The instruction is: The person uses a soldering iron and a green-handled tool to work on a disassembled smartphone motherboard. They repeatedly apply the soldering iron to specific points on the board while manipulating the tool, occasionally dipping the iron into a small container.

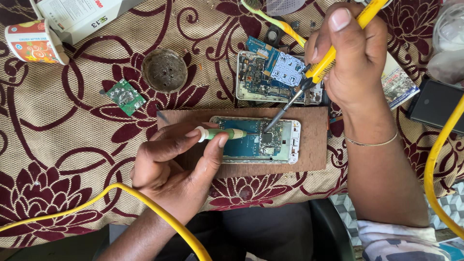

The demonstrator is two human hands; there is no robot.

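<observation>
Patterned cloth [63, 145] continues beyond every frame edge.

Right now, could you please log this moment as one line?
left hand: holds green tool | right hand: holds yellow soldering iron, tip on opened phone | phone on brown board

A yellow-handled soldering iron [319, 67] slants down-left, its metal tip touching the blue circuit board of an opened white-framed phone [258, 140], which lies flat on a brown wooden board [314, 145]; a green-tipped tool [220, 134] rests across the phone's left end.
</observation>
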